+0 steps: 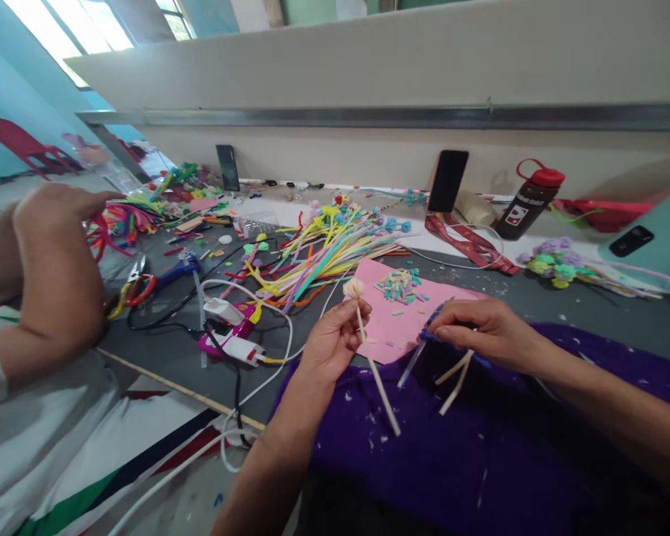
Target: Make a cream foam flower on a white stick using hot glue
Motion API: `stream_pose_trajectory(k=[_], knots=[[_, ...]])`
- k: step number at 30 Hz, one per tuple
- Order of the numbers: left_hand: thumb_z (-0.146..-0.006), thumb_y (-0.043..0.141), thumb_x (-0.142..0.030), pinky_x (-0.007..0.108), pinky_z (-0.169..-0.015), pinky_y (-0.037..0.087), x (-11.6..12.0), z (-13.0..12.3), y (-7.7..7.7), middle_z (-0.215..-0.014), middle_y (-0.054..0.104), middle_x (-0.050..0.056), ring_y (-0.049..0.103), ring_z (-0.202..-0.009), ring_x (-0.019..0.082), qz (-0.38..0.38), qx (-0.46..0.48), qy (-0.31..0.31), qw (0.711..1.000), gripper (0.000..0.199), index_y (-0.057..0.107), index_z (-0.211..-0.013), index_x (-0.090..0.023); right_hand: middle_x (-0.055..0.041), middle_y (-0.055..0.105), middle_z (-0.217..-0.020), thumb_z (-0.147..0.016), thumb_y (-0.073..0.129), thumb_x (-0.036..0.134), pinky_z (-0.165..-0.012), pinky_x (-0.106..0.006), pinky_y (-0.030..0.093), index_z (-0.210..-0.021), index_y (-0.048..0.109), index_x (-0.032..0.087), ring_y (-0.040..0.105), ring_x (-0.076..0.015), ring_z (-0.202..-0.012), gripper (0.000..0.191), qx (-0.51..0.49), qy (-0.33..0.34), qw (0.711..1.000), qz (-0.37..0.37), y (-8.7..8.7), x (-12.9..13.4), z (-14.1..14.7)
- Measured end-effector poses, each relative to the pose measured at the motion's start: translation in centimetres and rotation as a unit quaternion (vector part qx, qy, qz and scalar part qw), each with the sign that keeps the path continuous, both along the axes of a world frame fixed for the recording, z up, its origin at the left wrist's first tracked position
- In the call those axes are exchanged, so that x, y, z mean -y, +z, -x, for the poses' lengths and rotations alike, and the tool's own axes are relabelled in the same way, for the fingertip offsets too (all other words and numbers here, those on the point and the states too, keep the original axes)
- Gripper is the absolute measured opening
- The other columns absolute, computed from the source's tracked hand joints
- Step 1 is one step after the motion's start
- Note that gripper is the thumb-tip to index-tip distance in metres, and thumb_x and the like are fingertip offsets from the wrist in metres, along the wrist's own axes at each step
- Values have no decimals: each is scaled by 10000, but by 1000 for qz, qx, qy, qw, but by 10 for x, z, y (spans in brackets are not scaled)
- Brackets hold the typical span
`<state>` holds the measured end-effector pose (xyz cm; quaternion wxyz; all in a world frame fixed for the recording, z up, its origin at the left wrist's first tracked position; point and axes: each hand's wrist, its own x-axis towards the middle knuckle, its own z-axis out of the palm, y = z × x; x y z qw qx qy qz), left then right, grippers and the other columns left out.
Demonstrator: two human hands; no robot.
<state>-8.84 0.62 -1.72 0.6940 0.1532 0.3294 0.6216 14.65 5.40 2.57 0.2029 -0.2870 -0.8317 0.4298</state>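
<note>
My left hand pinches the cream stem of a pipe-cleaner flower, its fluffy head upward and its stem slanting down over the purple cloth. To the right, my right hand is closed on a blue glue gun, mostly hidden by the fingers, with a clear glue stick jutting from it. Below that hand, bent cream pipe-cleaner pieces stick out; whether the hand holds them I cannot tell. Short pastel cut pieces lie heaped on a pink sheet just beyond both hands.
Several pipe-cleaner stems lie mid-table. A power strip with white cables is left of my left hand. Pliers and another blue glue gun lie farther left, near a co-worker's arm. Phones and a bottle stand behind.
</note>
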Motion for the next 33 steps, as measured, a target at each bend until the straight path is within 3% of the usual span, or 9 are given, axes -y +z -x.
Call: stream_pose_trajectory(k=[3,8,14,24,33], knots=[[-639,703,-198,88,-307,261,-1,-3,-2,-687,600,22,469,-492,34,13,-23,-28,999,159,631,-749,-110,-19,609,-702,-802,525,277,-551,-219,398,-808,665,160,521,-117,-609,182,-4,0,999,53,-5,2,11],[-654,694,-208,88,-322,278,-1,-7,-4,-711,606,28,467,-485,24,17,-56,-55,997,171,636,-780,-107,10,571,-651,-784,530,297,-480,-204,375,-797,635,145,484,-84,-505,185,-44,-6,983,178,-24,7,46],[-614,720,-229,92,-308,243,-2,-7,-7,-677,578,15,426,-442,8,1,-108,-48,993,208,645,-758,-99,36,552,-556,-734,587,338,-435,-184,375,-688,581,140,474,-64,-439,203,-84,-6,955,284,-37,10,75],[-629,695,-254,126,-347,324,-5,-9,-10,-763,632,56,518,-523,58,8,-102,-11,995,233,675,-803,-100,50,514,-517,-746,577,313,-433,-174,363,-638,553,138,448,-52,-431,207,-81,14,956,281,-31,9,79],[-591,738,-261,124,-341,266,-4,-10,-10,-686,603,14,433,-447,19,-18,-176,-28,984,223,653,-732,-111,44,523,-545,-776,532,310,-435,-176,369,-650,545,145,452,-54,-436,208,-65,15,967,244,-37,12,75]])
